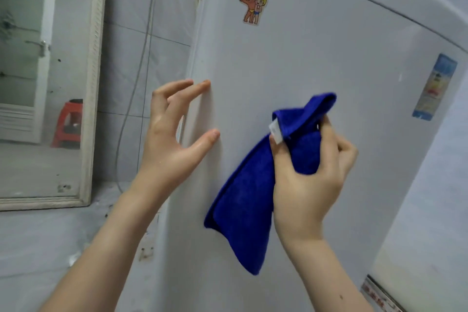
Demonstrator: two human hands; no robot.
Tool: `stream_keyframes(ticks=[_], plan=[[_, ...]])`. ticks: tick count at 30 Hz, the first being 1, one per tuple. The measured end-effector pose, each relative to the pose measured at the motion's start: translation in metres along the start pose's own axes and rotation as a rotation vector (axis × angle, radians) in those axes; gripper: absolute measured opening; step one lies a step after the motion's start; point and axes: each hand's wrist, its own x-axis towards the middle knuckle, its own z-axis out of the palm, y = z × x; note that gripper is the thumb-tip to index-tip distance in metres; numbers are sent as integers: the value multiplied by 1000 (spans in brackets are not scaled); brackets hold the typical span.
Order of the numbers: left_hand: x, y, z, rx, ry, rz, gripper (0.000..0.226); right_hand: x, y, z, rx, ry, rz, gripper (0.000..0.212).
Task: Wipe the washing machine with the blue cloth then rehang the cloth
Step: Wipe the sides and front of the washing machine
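Right hand (307, 172): fingers (329, 139) closed around bunched blue cloth (243, 200), white tag (276, 132) showing by the thumb; loose end hanging down against front panel of washing machine (316, 53). Left hand (174, 132): fingers (197, 88) spread and empty, tips and thumb touching the panel at its left edge.

Panel above and right of the cloth bare up to the curved top rim. Cartoon sticker (253, 7) near upper left of panel, well above both hands. Blue label (434, 86) near right edge. Printed strip (379, 296) at lower right corner, text unreadable.

Left of the machine: tiled wall (126, 58), thin cable (141, 63) running down it, framed mirror (45, 78) leaning close by, red stool (68, 121) reflected in it.
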Motion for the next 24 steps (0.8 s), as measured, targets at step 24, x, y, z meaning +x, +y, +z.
stream_keyframes(ticks=[24], plan=[[-14, 2, 38, 174, 205, 77, 83, -92, 86, -50, -190, 72, 491, 82]])
